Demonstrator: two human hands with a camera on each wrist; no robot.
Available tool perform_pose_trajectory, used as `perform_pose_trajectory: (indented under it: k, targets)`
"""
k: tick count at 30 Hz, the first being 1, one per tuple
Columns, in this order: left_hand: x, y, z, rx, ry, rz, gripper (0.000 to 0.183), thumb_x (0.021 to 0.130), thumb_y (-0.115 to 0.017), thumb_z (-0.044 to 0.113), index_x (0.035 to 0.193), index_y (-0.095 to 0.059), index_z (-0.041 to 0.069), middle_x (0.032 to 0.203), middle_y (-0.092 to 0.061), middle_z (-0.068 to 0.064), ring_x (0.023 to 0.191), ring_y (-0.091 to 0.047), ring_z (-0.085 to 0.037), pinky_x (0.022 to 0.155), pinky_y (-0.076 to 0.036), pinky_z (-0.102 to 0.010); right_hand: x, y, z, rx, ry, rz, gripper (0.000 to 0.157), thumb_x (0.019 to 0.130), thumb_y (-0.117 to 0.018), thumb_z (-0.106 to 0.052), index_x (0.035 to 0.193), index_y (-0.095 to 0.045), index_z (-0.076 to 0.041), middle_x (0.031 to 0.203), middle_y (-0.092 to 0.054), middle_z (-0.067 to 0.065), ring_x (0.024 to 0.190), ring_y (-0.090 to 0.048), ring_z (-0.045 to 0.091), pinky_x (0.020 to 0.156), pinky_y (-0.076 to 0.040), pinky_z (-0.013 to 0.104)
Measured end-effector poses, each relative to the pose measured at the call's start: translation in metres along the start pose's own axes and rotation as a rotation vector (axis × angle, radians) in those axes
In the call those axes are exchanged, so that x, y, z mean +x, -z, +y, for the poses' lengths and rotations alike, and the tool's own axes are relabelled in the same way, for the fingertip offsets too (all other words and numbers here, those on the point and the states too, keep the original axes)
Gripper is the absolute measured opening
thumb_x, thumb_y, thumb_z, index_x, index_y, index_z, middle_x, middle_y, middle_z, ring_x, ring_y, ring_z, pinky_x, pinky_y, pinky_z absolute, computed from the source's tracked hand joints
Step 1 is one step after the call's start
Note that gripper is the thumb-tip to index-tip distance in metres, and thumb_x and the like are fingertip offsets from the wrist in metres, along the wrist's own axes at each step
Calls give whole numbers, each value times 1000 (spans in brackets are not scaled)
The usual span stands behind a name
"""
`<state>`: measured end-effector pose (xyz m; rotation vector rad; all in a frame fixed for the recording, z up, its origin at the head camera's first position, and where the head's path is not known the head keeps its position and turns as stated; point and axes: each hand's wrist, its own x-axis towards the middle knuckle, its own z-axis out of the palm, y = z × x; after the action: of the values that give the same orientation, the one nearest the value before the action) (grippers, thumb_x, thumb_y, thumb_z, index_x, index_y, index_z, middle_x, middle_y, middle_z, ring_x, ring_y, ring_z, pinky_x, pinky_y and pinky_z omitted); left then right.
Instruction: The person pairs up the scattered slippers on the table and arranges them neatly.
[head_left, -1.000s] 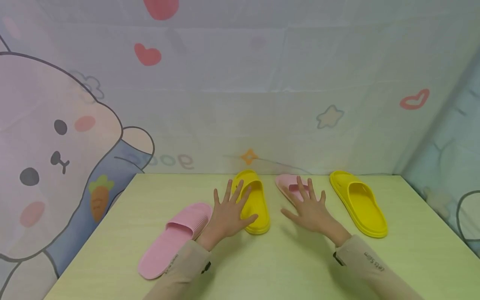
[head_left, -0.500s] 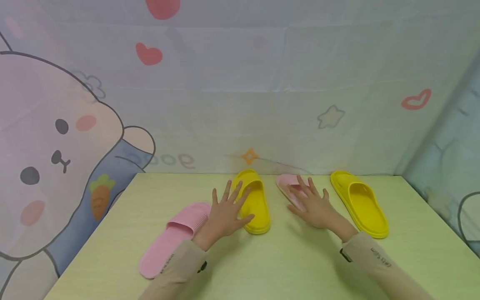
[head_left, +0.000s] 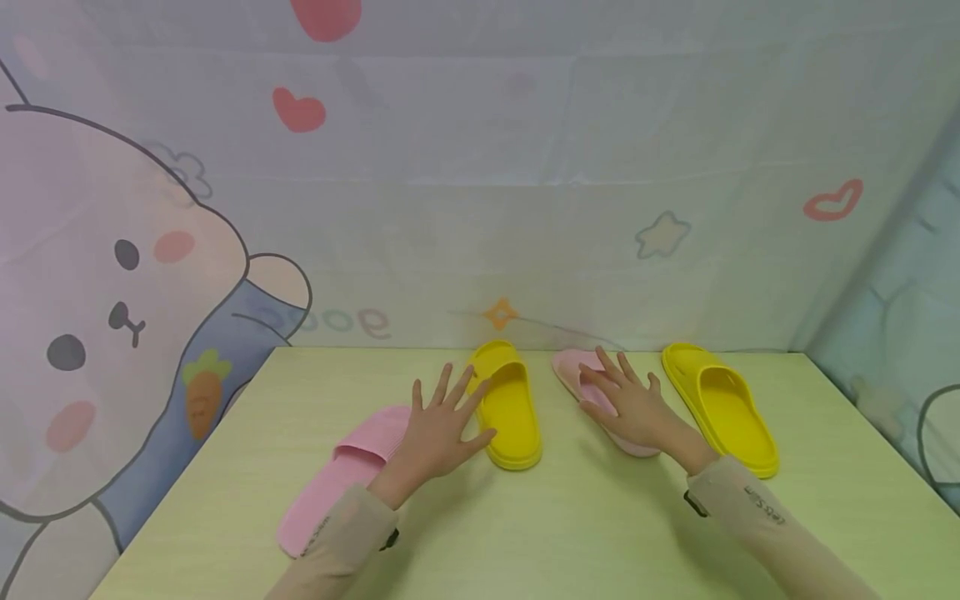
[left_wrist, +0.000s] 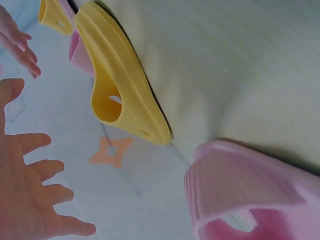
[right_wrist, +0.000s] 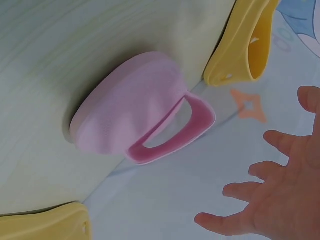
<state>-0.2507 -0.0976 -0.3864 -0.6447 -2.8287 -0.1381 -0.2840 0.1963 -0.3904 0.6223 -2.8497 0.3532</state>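
My left hand [head_left: 435, 439], fingers spread, hovers between a pink slipper [head_left: 330, 492] at the left and a yellow slipper [head_left: 512, 417] near the middle. It holds nothing. In the left wrist view a gap shows between that hand [left_wrist: 25, 190] and both slippers. My right hand [head_left: 637, 412] is spread above a second pink slipper [head_left: 579, 363], hiding part of it in the head view. The right wrist view shows this pink slipper [right_wrist: 135, 105] apart from the fingers. Right of that hand lies another yellow slipper [head_left: 727, 417].
All the slippers lie on a pale yellow-green table [head_left: 540, 542]. Behind it hangs a light cloth backdrop [head_left: 465, 225] printed with hearts, a star and a large cartoon animal [head_left: 97, 292]. The cloth turns along the table's right side.
My left hand has shifted left, uncovering more of the middle yellow slipper. My right hand has moved slightly right, and the near end of its pink slipper now shows. The slippers stay put.
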Motion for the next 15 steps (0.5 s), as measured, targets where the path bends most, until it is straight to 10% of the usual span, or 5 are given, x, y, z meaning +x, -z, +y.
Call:
perform_pose_trajectory:
  k: [15]
  targets:
    - [-13, 11, -13, 5, 2, 44, 64, 85, -44, 54, 140, -29, 25, 150, -19, -3, 138, -11, -31, 101, -10, -65, 4, 2, 6, 9, -3, -13, 55, 90, -46, -40, 139, -32, -18, 149, -13, 16, 133, -14, 46, 89, -15, 74]
